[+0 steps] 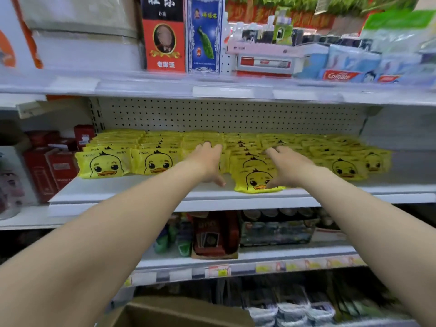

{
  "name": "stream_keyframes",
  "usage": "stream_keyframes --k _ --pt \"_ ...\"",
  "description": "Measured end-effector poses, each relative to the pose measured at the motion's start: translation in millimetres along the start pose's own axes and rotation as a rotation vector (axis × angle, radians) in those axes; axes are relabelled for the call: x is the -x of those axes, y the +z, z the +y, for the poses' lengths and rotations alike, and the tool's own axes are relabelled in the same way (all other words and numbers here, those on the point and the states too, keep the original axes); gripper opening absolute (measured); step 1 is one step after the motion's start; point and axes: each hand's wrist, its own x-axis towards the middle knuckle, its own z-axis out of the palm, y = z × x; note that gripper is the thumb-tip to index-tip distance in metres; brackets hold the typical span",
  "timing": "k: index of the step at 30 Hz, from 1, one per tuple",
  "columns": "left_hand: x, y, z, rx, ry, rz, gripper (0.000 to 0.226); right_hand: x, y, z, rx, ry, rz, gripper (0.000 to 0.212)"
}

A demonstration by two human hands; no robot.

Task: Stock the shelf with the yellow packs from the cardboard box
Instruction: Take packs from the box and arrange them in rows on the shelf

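At the left end of the shelf (118, 187), red cartons (52, 166) stand just beside the yellow packs (103, 165), which fill the shelf in rows running from its front edge back to the pegboard (224, 114), each pack upright with a duck face turned forward. The two leftmost rows begin a little back from the front edge. Below, at the bottom of the view and left of centre, the open top of the cardboard box (179, 312) shows; what is in it cannot be seen. The left hand (207, 159) reaches in over the middle rows, palm down, fingers straight and together, lying on the tops of the packs, with the thumb hanging toward the bare shelf in front; it grips nothing. Just right of it, one front pack (254, 182) leans out past the other rows and sits at the very front edge of the shelf. The right hand (290, 166) lies flat across the packs behind it, fingers spread and straight, thumb touching the face of that front pack, with nothing closed inside it. Further rows of packs carry on to the right end of the shelf. On the shelf above, toward its right end, lie toothpaste boxes (339, 76).
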Motion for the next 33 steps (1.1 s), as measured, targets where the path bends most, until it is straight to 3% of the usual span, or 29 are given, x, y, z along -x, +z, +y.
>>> stream_keyframes --k 10,14,21,33 --pt "46.7 6.1 -0.9 0.0 0.126 -0.012 0.108 76.6 -1.7 -13.6 0.004 0.098 -0.059 0.105" --pt "66.1 17.3 -1.7 0.058 0.133 -0.032 0.096 100.2 -4.0 -19.7 0.009 0.108 -0.077 0.101" --pt "86.2 24.7 20.5 -0.014 0.134 -0.012 0.099 124.5 -7.8 -2.4 -0.017 0.117 -0.073 0.098" --pt "37.0 32.4 94.1 -0.107 -0.139 0.04 0.095 67.0 13.0 99.5 -0.012 -0.127 -0.028 0.088"
